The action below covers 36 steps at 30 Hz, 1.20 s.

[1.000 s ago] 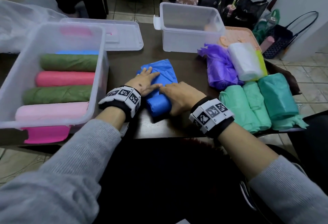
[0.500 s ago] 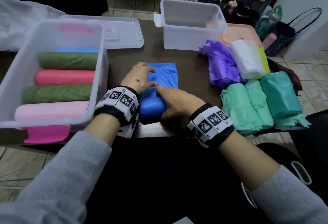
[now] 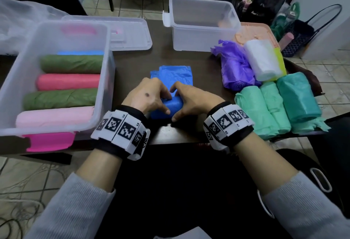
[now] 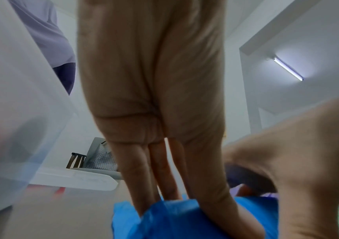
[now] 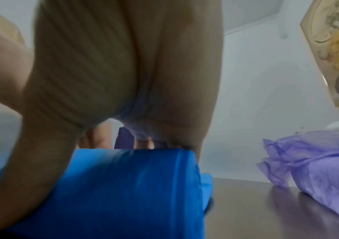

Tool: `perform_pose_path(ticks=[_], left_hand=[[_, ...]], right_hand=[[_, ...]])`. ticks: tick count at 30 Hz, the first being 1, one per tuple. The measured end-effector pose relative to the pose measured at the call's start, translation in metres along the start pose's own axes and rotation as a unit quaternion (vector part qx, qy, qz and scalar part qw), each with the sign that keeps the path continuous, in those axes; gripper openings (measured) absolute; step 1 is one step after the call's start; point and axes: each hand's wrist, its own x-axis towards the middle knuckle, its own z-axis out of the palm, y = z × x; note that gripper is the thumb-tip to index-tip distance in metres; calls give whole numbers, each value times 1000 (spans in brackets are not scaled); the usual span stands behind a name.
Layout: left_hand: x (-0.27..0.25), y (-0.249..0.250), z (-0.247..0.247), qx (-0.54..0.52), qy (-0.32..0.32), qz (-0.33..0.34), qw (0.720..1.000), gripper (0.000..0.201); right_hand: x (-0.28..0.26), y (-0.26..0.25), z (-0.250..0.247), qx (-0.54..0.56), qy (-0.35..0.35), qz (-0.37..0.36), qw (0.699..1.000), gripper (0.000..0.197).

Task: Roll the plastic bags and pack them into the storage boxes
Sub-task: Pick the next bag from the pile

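**Both hands on the half-rolled blue bag**

I see my left hand (image 3: 146, 97) and right hand (image 3: 191, 100) side by side on the blue bag (image 3: 173, 76), which lies on the dark table (image 3: 132, 64) right in front of me. The near part of the bag is wound into a thick roll under my palms; the far part lies flat on the table beyond my fingertips. Each hand has its fingers curled over the top of the roll and its thumb on the near side, so both grip it. From the left wrist I see the fingers (image 4: 144, 169) running down close together into the blue plastic; from the right wrist the palm sits on top of the roll, and the fingertips are hidden behind it.

Just left of my left hand stands the near storage box (image 3: 108, 72), clear plastic, holding rolled bags laid side by side: pale pink nearest me, then green, pink, green, and a strip of blue at the far end. Beyond it a clear lid (image 3: 130, 34) lies flat. Ahead and to the right of my right hand stands the far storage box (image 3: 200, 38); I cannot tell whether anything is in it. Right of my right hand lie the purple bags (image 3: 236, 70), a white roll (image 3: 262, 58) and three green rolls (image 3: 274, 104).
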Motion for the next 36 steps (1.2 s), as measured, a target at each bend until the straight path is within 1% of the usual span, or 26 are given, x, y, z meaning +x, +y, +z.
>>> perform_pose_path(ticks=[2, 4, 5, 7, 8, 10, 12, 13, 14, 15, 17, 18, 19, 20, 21, 23, 24, 26, 28, 30, 32, 34, 36], left_hand=[[5, -2, -1, 0, -10, 1, 1000, 45], [10, -2, -3, 13, -29, 1, 1000, 44], [13, 0, -4, 22, -38, 0, 999, 44], [17, 2, -6, 43, -53, -6, 998, 42], [20, 2, -7, 51, -61, -10, 997, 41], [24, 2, -8, 65, -77, -17, 995, 36], [28, 2, -7, 68, -84, -23, 994, 31], [29, 3, -7, 63, -73, -28, 995, 31], [30, 3, -7, 53, -48, -35, 997, 32], [30, 4, -8, 42, -8, -40, 998, 34], [27, 4, -9, 16, 69, -29, 997, 32], [26, 3, -9, 4, 79, -23, 997, 29], [24, 2, -8, -2, 72, -21, 997, 29], [22, 2, -6, 3, 57, -20, 998, 35], [21, 1, -4, 14, 43, -19, 999, 45], [22, -1, 2, 37, 39, -20, 998, 61], [23, -1, 5, 45, 42, -18, 998, 63], [23, 1, 5, 54, 44, -16, 997, 61], [24, 2, 2, 54, 37, -19, 998, 60], [25, 5, -2, 55, 27, -19, 998, 60], [27, 7, -5, 58, 15, -21, 998, 58], [28, 9, -6, 67, -11, -29, 997, 55], [28, 11, -5, 79, -46, -36, 995, 54]], right_hand=[[-9, -7, 4, -69, 65, -1, 996, 76], [-21, -15, 10, -171, 134, 0, 976, 65], [-27, -19, 16, -206, 153, 0, 966, 56], [-35, -25, 28, -220, 170, -5, 961, 40], [-36, -26, 32, -209, 174, -4, 962, 36], [-33, -26, 34, -198, 173, 4, 965, 34], [-25, -25, 30, -210, 165, 8, 964, 35], [-21, -24, 27, -216, 157, 12, 964, 34], [-17, -24, 23, -219, 146, 16, 965, 34], [-13, -24, 19, -218, 132, 19, 967, 34], [-4, -23, 10, -205, 99, 30, 973, 36], [-1, -23, 5, -195, 79, 35, 977, 38], [3, -23, 0, -185, 60, 39, 980, 40], [7, -22, -5, -177, 43, 42, 982, 41], [10, -21, -9, -171, 27, 44, 984, 40], [18, -18, -17, -160, -2, 53, 986, 40], [22, -16, -21, -156, -17, 59, 986, 39], [28, -14, -27, -154, -43, 72, 984, 41], [30, -11, -30, -132, -51, 85, 986, 53], [27, -8, -29, -82, -35, 88, 992, 66], [17, -9, -20, -59, 11, 59, 996, 70], [3, -11, -5, -118, 87, 28, 989, 62], [-12, -15, 11, -202, 137, 20, 970, 56]])
